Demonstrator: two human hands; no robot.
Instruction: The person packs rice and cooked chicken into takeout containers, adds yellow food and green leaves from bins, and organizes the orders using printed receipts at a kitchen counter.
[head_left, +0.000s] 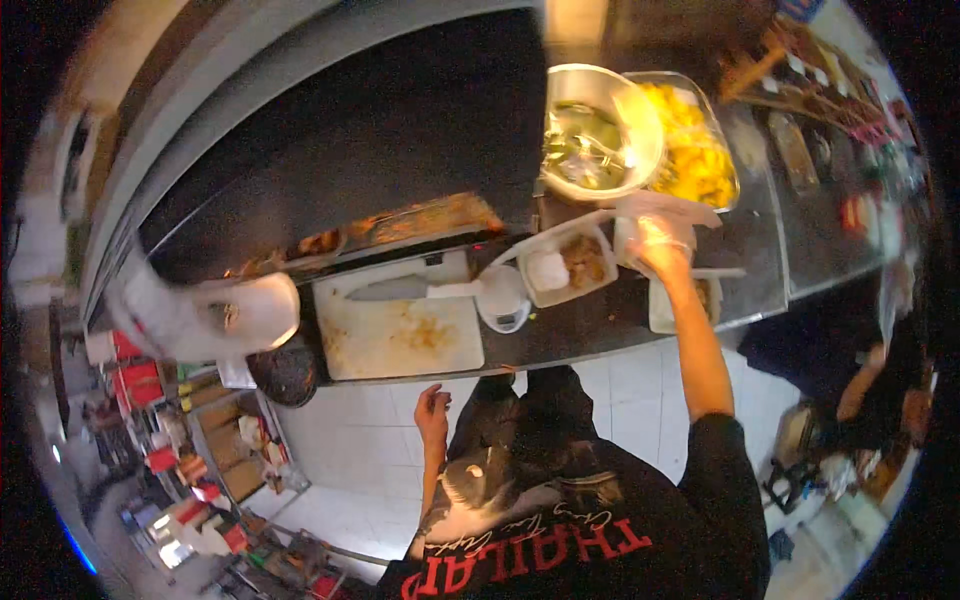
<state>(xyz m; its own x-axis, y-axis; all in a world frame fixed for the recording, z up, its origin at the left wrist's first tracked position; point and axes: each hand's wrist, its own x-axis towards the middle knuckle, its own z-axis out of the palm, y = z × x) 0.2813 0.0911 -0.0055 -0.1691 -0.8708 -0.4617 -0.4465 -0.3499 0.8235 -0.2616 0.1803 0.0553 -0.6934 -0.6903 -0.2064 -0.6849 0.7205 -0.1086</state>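
Note:
My right hand (660, 244) reaches over the counter to a pale plastic container (628, 229). Blur hides whether its fingers grip anything. Under my right forearm stands a small white tub (666, 307). My left hand (433, 412) hangs below the counter's front edge, with loosely bent fingers and nothing in it. Left of the right hand sits an open white container (576, 262) with a white lump and brown pieces. Beside it, a white cup (504, 289) is on a small kitchen scale (508, 322). A kitchen knife (397, 287) lies across a stained white cutting board (375, 352).
A large metal bowl (649, 142) and a clear container of yellow pieces (694, 169) stand at the back right. A long tray (420, 221) lies behind the board. A white tub (281, 307) and round black pan (283, 379) are left. Another person (787, 360) is at right.

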